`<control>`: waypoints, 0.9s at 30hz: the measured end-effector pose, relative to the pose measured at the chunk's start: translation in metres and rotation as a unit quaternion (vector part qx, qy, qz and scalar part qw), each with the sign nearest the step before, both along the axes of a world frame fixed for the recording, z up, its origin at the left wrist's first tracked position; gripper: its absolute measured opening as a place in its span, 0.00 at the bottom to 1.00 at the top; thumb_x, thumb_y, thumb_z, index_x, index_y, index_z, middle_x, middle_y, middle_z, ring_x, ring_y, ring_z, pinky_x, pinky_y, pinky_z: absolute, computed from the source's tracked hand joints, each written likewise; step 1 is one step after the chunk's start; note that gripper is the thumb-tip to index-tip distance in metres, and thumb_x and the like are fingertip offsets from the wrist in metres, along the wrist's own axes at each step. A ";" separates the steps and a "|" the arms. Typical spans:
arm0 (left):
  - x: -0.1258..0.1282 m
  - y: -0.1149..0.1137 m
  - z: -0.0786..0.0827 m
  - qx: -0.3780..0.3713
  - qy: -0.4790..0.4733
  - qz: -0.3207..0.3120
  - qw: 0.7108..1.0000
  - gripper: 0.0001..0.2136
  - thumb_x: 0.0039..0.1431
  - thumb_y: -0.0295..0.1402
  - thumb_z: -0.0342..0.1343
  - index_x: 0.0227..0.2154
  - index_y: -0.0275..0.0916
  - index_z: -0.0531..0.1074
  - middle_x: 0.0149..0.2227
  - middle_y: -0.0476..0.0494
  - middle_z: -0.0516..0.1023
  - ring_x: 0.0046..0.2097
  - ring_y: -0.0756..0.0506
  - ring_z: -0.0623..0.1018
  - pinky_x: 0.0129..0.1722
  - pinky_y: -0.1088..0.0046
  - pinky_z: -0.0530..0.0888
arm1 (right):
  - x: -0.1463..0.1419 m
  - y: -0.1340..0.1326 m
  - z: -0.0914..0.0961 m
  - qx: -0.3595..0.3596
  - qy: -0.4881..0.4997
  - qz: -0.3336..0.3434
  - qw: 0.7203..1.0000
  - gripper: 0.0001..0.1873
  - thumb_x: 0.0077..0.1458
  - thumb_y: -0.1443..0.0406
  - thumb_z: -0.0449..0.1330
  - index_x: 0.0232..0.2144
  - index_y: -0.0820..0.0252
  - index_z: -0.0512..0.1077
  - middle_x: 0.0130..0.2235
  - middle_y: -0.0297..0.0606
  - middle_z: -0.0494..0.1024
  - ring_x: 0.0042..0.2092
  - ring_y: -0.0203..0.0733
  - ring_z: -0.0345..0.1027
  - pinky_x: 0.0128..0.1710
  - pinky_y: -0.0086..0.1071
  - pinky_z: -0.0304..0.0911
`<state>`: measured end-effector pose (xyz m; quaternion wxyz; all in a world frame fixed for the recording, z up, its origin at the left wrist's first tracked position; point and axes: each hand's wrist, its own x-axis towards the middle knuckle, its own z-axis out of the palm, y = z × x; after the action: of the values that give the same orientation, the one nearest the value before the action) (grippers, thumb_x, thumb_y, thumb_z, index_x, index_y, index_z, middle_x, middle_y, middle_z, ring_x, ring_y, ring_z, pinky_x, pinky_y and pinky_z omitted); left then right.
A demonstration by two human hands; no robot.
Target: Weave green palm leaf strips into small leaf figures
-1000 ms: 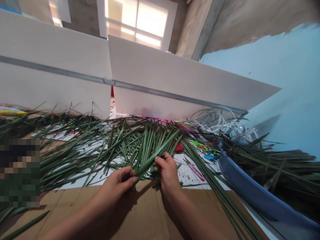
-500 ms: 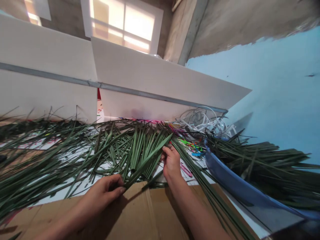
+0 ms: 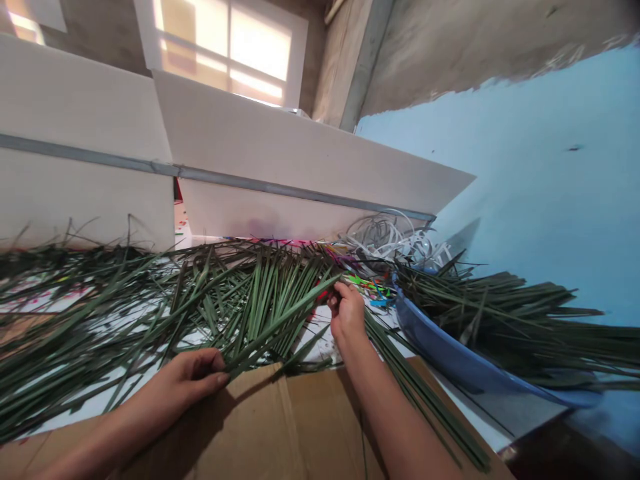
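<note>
A long green leaf strip (image 3: 287,318) stretches slantwise between my two hands. Its lower end is pinched between the thumb and fingers of my left hand (image 3: 197,377), just over the cardboard's edge. My right hand (image 3: 349,312) has its fingers closed at the strip's upper end. Beneath and behind it lies a fan of cut green leaf strips (image 3: 267,293). The brown cardboard (image 3: 250,430) spans the front, under both forearms. A bundle of long leaf strips (image 3: 425,407) runs beside my right forearm.
A blue basin (image 3: 440,347) heaped with dark green leaves (image 3: 500,320) stands at right. White plastic strapping (image 3: 395,237) lies coiled at the back, near small coloured pieces (image 3: 367,287). More leaf strips (image 3: 75,347) spread over the left side. White panels (image 3: 280,153) close off the back.
My left hand has shifted left, and my right hand slightly right and up, so the strip lies flatter and longer between them. The whole view has also slid a little.
</note>
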<state>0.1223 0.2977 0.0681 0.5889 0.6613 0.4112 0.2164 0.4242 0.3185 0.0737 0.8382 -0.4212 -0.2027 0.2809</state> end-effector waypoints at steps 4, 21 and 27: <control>-0.002 0.008 -0.015 -0.025 -0.025 -0.007 0.999 0.20 0.42 0.49 0.69 0.20 0.40 0.67 0.19 0.53 0.68 0.23 0.50 0.66 0.24 0.74 0.62 | 0.012 -0.002 0.002 -0.002 0.015 -0.003 1.000 0.14 0.38 0.63 0.68 0.23 0.56 0.65 0.18 0.22 0.69 0.16 0.28 0.55 0.15 0.23 0.46; 0.009 -0.010 -0.015 -0.075 -0.178 0.116 0.974 0.21 0.44 0.48 0.71 0.28 0.39 0.70 0.21 0.52 0.73 0.21 0.52 0.70 0.22 0.77 0.65 | -0.121 -0.050 -0.023 -0.125 -0.017 0.413 0.902 0.17 0.38 0.60 0.77 0.30 0.61 0.79 0.27 0.33 0.80 0.20 0.29 0.62 0.19 0.23 0.57; 0.013 -0.015 -0.016 -0.028 -0.150 0.123 0.981 0.19 0.47 0.48 0.68 0.24 0.39 0.67 0.20 0.54 0.67 0.23 0.51 0.67 0.23 0.76 0.62 | -0.131 -0.057 -0.031 -0.123 -0.059 0.407 0.903 0.13 0.38 0.61 0.76 0.28 0.60 0.81 0.30 0.39 0.83 0.31 0.40 0.73 0.32 0.30 0.67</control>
<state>0.1350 0.2825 0.0517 0.6310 0.5491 0.4022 0.3722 0.2933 0.2612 0.0427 0.5785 -0.4179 -0.3696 0.5950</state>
